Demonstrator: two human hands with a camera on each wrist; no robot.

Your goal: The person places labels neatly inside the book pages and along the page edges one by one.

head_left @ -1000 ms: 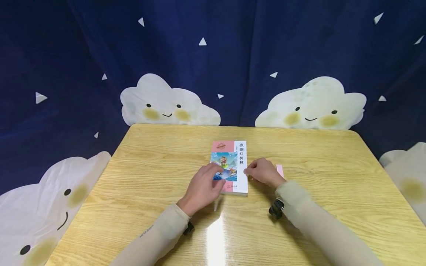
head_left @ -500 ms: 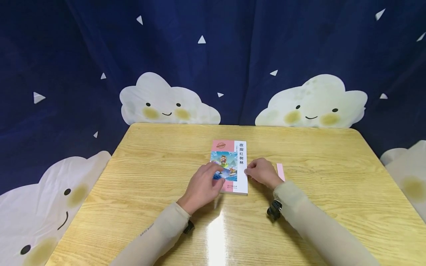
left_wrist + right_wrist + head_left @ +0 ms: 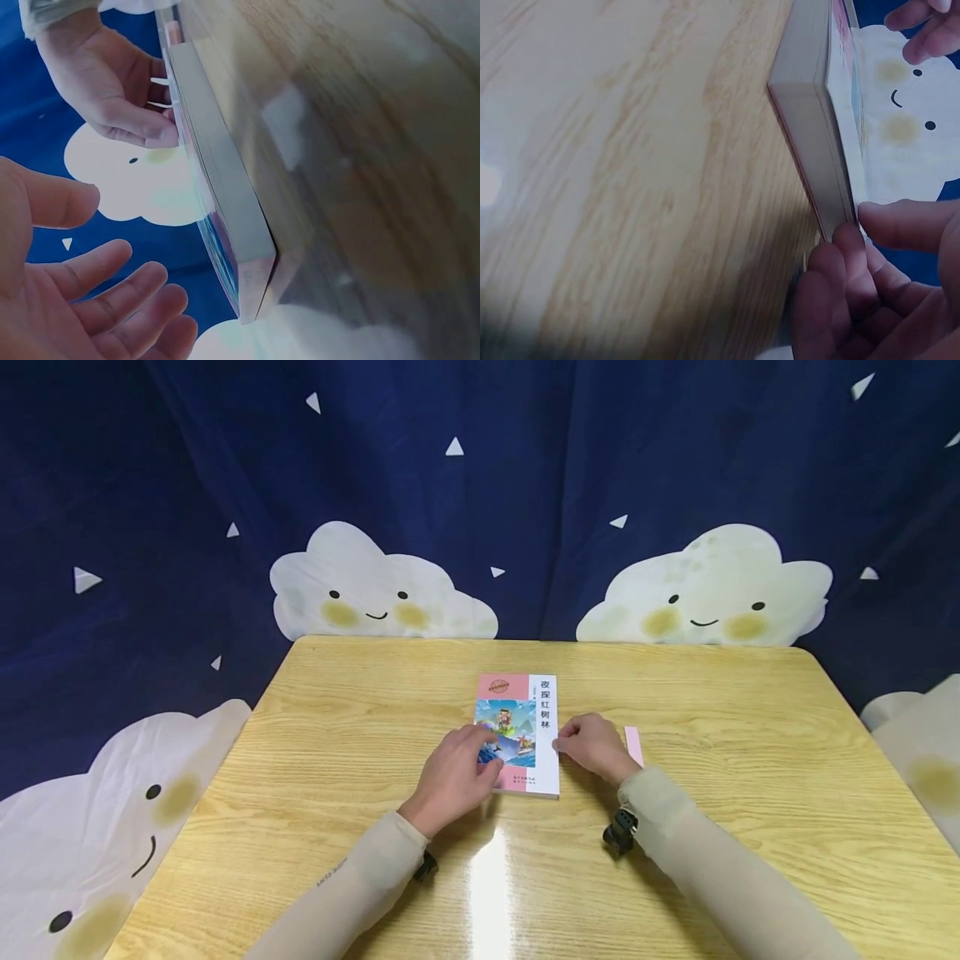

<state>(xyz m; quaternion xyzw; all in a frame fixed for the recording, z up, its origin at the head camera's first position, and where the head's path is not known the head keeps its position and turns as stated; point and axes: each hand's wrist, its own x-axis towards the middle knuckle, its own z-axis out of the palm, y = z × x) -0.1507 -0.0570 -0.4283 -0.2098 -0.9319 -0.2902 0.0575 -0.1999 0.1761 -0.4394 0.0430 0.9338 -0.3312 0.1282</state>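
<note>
A paperback book [image 3: 543, 764] lies face up on the wooden table, its cover pink and white with a blue seaside picture. My right hand [image 3: 596, 747] is at its right edge. In the right wrist view, the thumb lies on the front cover [image 3: 847, 105] and the fingertips [image 3: 849, 238] meet the page edge below it, pinching the book's side. My left hand [image 3: 453, 777] is over the book's lower left, covering part of the picture. Its fingers are loosely bent and apart in the left wrist view, holding nothing, beside the book's thick lower edge [image 3: 217, 150].
A pink paper strip [image 3: 633, 743] lies on the table [image 3: 360, 718] just right of my right hand, partly hidden by the wrist. Black devices sit under both wrists. A dark blue curtain [image 3: 510, 485] with white clouds hangs behind the table's back edge.
Both hands keep nearly the same places at the book, and the book stays closed. The whole head view has shifted only slightly.
</note>
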